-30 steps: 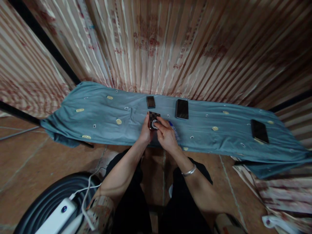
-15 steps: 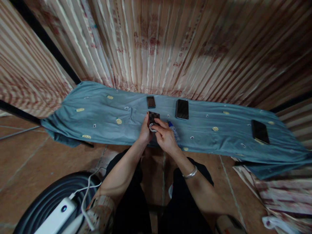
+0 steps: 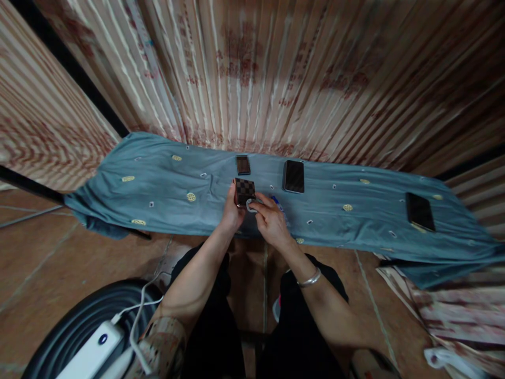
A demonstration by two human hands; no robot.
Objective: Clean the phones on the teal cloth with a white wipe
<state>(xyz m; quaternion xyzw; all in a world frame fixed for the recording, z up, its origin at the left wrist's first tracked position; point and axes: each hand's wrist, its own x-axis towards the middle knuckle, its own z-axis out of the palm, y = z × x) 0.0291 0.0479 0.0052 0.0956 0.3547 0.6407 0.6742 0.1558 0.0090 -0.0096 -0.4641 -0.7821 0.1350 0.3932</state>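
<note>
In front of me, my left hand (image 3: 233, 215) is closed around a small flat thing with a brown checkered face (image 3: 244, 186), its kind not plain to see. My right hand (image 3: 270, 221) pinches a small white piece (image 3: 250, 204) against the lower right part of that face; whether it is cloth or paper I cannot tell. Partly hidden behind the right hand, a clear tube or bottle with a blue cap (image 3: 275, 200) lies on the blue cloth (image 3: 221, 163). Just beyond the left hand rests a small dark square item (image 3: 243, 165).
A black phone-like device (image 3: 294, 176) lies right of centre, and another dark phone-like device (image 3: 420, 211) farther right. Curtains (image 3: 244, 79) hang behind the table. At lower left, a white power bank (image 3: 90, 350) with a cable sits on a black coiled hose (image 3: 79, 310).
Both hands still hold their things. The checkered item has shifted slightly left and tilted, showing more of its face. The white piece has slid toward its right edge.
</note>
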